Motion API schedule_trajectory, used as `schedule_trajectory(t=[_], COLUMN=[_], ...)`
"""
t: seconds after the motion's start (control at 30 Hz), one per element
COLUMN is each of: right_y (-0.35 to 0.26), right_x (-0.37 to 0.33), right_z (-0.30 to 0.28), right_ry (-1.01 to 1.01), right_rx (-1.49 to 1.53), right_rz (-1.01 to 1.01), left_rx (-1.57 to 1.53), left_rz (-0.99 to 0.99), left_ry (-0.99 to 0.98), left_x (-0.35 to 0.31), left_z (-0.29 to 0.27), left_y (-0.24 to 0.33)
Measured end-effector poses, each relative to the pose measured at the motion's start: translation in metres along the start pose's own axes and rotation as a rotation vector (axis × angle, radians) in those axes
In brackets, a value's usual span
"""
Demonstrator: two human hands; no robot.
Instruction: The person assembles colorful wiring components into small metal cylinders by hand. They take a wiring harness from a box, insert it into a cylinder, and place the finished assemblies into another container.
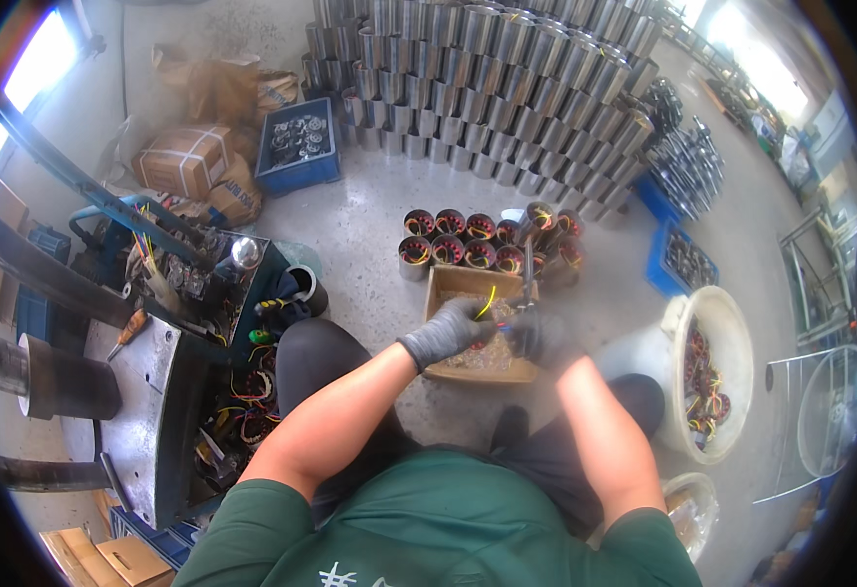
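My left hand (448, 333), in a grey glove, is closed over the cardboard box (433, 298) between my knees. From its fingers a yellow wire (488, 301) sticks up, and a bit of red shows beneath; the part itself is mostly covered. Close beside it, over the box's right side, is my right hand (544, 335), also gloved and smeared by motion, so its fingers cannot be read. A dark upright rod (528, 269) rises above that hand; whether I hold it is unclear. Light-coloured scraps (492, 354) lie in the box.
Metal cylinders with wound coils (415, 252) stand in rows just beyond the box. Behind them rises a tall stack of bare metal cylinders (487, 98). A white tub (678, 362) of wired coils stands right; a metal bench (150, 391) with a screwdriver (131, 328) is left.
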State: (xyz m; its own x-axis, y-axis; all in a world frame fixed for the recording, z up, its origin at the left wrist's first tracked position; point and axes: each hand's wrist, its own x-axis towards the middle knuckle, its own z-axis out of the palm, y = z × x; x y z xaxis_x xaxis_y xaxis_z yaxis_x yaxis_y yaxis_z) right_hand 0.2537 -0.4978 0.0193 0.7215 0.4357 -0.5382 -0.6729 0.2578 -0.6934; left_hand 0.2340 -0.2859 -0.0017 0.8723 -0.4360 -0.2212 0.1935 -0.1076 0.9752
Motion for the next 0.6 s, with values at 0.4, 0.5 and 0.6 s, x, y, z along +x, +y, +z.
schedule_trajectory(t=[0.4,0.5,0.6], right_y=[0.003,0.008,0.008], right_x=[-0.012,-0.010,-0.011], right_z=[0.035,0.030,0.016], right_ry=[0.200,0.226,0.180], right_rx=[-0.727,-0.503,-0.330], right_rz=[-0.384,-0.360,-0.229], left_rx=[0.103,-0.035,-0.085], left_rz=[-0.072,-0.113,0.026], left_ry=[0.201,0.221,0.323], left_x=[0.001,0.002,0.004], left_z=[0.011,0.009,0.008], left_y=[-0.012,-0.011,-0.015])
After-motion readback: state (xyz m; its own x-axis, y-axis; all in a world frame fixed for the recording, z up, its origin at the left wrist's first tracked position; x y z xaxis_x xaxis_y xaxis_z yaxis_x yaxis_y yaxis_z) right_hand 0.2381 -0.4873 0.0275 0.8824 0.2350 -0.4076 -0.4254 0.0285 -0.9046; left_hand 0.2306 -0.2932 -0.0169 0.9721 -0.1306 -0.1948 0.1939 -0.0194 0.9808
